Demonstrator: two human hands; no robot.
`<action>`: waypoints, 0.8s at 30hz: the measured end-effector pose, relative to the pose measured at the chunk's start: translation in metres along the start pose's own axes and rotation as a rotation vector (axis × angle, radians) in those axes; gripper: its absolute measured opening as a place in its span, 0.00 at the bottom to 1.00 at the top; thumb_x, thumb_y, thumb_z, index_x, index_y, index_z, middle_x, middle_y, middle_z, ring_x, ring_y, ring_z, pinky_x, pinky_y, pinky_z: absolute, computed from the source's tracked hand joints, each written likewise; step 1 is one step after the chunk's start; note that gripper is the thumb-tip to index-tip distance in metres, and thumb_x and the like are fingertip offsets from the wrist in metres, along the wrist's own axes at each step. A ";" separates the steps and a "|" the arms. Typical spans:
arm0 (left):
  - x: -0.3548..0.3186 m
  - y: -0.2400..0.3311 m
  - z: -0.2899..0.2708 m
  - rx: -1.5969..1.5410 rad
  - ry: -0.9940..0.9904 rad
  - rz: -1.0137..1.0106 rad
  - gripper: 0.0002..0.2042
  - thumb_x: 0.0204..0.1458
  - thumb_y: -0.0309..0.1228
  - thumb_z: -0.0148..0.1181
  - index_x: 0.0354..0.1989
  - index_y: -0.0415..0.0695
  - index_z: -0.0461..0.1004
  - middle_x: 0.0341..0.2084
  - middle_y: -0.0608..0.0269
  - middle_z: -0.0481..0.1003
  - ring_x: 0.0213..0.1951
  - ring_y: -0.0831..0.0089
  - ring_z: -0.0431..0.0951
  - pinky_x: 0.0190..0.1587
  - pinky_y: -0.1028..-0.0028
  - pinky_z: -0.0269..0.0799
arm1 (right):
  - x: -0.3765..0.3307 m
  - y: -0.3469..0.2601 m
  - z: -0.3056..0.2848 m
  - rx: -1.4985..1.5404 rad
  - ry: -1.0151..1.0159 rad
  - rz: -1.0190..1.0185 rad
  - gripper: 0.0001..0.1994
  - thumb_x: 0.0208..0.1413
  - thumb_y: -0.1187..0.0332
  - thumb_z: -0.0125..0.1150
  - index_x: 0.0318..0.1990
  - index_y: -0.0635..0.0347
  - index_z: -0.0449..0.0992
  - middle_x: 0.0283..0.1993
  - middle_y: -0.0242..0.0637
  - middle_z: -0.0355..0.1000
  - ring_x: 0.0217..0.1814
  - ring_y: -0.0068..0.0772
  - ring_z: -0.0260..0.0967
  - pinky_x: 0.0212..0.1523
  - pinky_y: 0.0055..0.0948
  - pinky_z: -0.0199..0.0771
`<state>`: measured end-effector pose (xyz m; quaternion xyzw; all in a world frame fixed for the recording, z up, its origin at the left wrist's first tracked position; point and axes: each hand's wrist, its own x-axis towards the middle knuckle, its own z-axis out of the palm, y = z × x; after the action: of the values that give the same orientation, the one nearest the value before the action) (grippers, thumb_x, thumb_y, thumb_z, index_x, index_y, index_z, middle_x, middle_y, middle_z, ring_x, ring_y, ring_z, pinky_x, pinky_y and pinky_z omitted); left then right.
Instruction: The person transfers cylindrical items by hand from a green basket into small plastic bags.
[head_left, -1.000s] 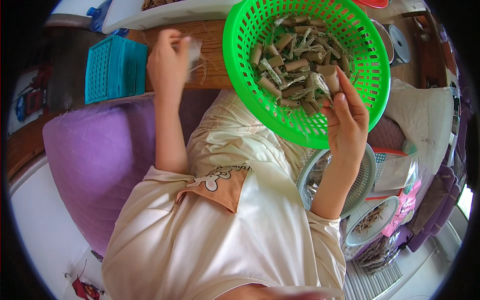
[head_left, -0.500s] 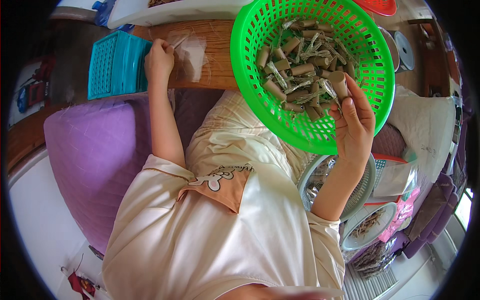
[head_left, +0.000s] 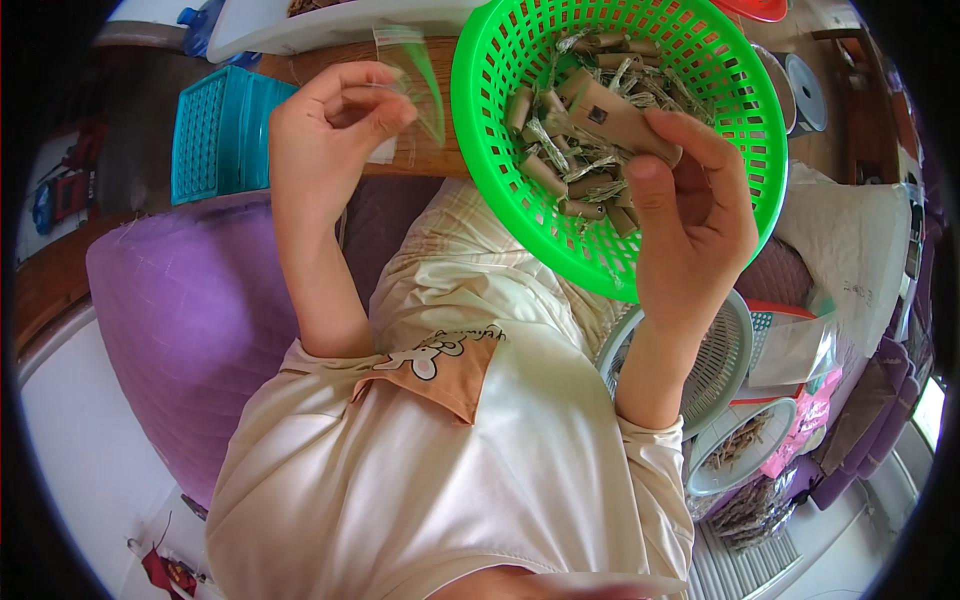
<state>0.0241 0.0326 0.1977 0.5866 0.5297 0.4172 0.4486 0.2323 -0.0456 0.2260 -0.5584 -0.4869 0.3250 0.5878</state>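
My left hand (head_left: 345, 125) pinches a small clear plastic bag (head_left: 425, 85) above the wooden table, its thumb and fingers closed on the bag's near edge. In my right hand (head_left: 695, 200) is a brown cardboard tube (head_left: 622, 125) with a small dark square mark on its side. Thumb and fingers grip the tube's near end, and it is held tilted over the green plastic basket (head_left: 468, 125). Inside the basket lie several similar tubes (head_left: 545, 177), mixed with bundles of pale stringy strands.
A teal plastic basket (head_left: 222, 135) stands at the table's left, beside my left wrist. Behind is a long white tray (head_left: 330, 28). To my right are a grey basket (head_left: 735, 350) and a pale bowl (head_left: 715, 475) holding thin brown pieces. A purple quilted cover (head_left: 190, 330) lies left.
My left hand has lifted from the table and moved right, with a clear bag now raised in it. My right hand has turned the tube from upright to lying on its side.
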 end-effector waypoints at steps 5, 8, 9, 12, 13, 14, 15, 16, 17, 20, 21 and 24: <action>0.015 -0.015 -0.004 0.263 0.073 0.133 0.09 0.42 0.24 0.57 0.34 0.39 0.70 0.22 0.63 0.74 0.26 0.82 0.72 0.28 0.84 0.65 | 0.006 -0.006 0.007 -0.004 -0.014 -0.122 0.10 0.44 0.79 0.56 0.37 0.64 0.70 0.36 0.33 0.65 0.35 0.20 0.65 0.35 0.15 0.68; 0.018 -0.017 -0.001 0.583 0.124 0.107 0.08 0.43 0.26 0.56 0.33 0.40 0.70 0.22 0.64 0.74 0.25 0.82 0.72 0.26 0.83 0.64 | 0.005 -0.002 0.008 -0.010 -0.027 -0.093 0.09 0.44 0.78 0.57 0.36 0.64 0.71 0.37 0.35 0.66 0.35 0.22 0.65 0.33 0.18 0.69; 0.016 -0.014 -0.001 0.455 0.087 0.053 0.08 0.43 0.26 0.57 0.33 0.40 0.70 0.22 0.64 0.75 0.24 0.82 0.72 0.26 0.83 0.64 | 0.004 0.000 0.008 -0.026 -0.011 -0.113 0.09 0.44 0.78 0.57 0.36 0.64 0.71 0.36 0.36 0.66 0.35 0.23 0.66 0.32 0.18 0.69; 0.008 0.003 0.005 0.263 -0.001 -0.019 0.10 0.41 0.25 0.59 0.34 0.39 0.70 0.22 0.64 0.75 0.24 0.84 0.71 0.25 0.84 0.64 | 0.007 0.003 0.011 -0.090 0.037 -0.193 0.09 0.43 0.77 0.57 0.35 0.63 0.72 0.34 0.37 0.67 0.32 0.25 0.67 0.30 0.19 0.69; 0.005 0.008 0.007 0.199 -0.052 -0.036 0.11 0.40 0.24 0.60 0.35 0.39 0.70 0.22 0.64 0.75 0.24 0.85 0.71 0.25 0.84 0.64 | 0.008 0.004 0.011 -0.137 0.069 -0.254 0.09 0.43 0.77 0.58 0.35 0.63 0.72 0.32 0.37 0.67 0.31 0.26 0.67 0.29 0.20 0.69; 0.004 0.009 0.009 0.199 -0.054 -0.035 0.11 0.40 0.24 0.60 0.35 0.39 0.70 0.22 0.64 0.75 0.24 0.85 0.71 0.25 0.84 0.64 | 0.009 0.004 0.012 -0.138 0.071 -0.254 0.09 0.43 0.77 0.58 0.35 0.63 0.72 0.32 0.37 0.67 0.31 0.26 0.67 0.29 0.20 0.69; 0.003 0.010 0.010 0.115 -0.098 -0.004 0.13 0.39 0.23 0.61 0.36 0.39 0.69 0.22 0.64 0.75 0.24 0.85 0.71 0.25 0.85 0.64 | 0.011 0.003 0.014 -0.167 0.091 -0.294 0.10 0.42 0.77 0.58 0.35 0.63 0.72 0.30 0.37 0.68 0.30 0.27 0.67 0.28 0.20 0.68; 0.002 0.011 0.012 0.030 -0.143 0.028 0.14 0.38 0.22 0.61 0.37 0.38 0.69 0.22 0.63 0.75 0.25 0.85 0.71 0.25 0.87 0.64 | 0.011 0.003 0.015 -0.196 0.111 -0.335 0.10 0.41 0.77 0.59 0.35 0.63 0.72 0.29 0.37 0.68 0.29 0.27 0.67 0.28 0.20 0.68; 0.000 0.013 0.014 0.030 -0.143 0.028 0.14 0.38 0.22 0.61 0.37 0.38 0.69 0.22 0.63 0.75 0.25 0.85 0.71 0.25 0.87 0.64 | 0.011 0.002 0.017 -0.196 0.112 -0.335 0.10 0.41 0.77 0.59 0.35 0.63 0.72 0.29 0.37 0.68 0.29 0.27 0.67 0.28 0.20 0.68; -0.007 0.021 0.022 -0.117 -0.212 0.014 0.16 0.38 0.21 0.61 0.38 0.37 0.68 0.23 0.62 0.74 0.25 0.84 0.72 0.27 0.87 0.65 | 0.011 0.003 0.020 -0.221 0.143 -0.324 0.10 0.39 0.77 0.60 0.34 0.63 0.72 0.27 0.37 0.68 0.26 0.27 0.67 0.25 0.20 0.67; -0.009 0.026 0.024 -0.168 -0.242 -0.031 0.16 0.39 0.21 0.61 0.39 0.37 0.68 0.23 0.61 0.74 0.26 0.83 0.72 0.28 0.86 0.66 | 0.011 0.003 0.020 -0.211 0.150 -0.295 0.10 0.39 0.77 0.61 0.33 0.63 0.72 0.26 0.37 0.67 0.25 0.26 0.67 0.25 0.19 0.67; -0.013 0.030 0.030 -0.211 -0.287 -0.043 0.16 0.39 0.21 0.61 0.40 0.37 0.67 0.24 0.61 0.74 0.27 0.82 0.73 0.30 0.84 0.68 | 0.010 0.002 0.017 -0.183 0.122 -0.210 0.10 0.39 0.77 0.61 0.32 0.64 0.71 0.26 0.37 0.68 0.23 0.25 0.67 0.24 0.19 0.67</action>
<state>0.0594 0.0164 0.2189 0.5783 0.4260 0.3729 0.5874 0.2201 -0.0307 0.2242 -0.5745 -0.5334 0.1815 0.5938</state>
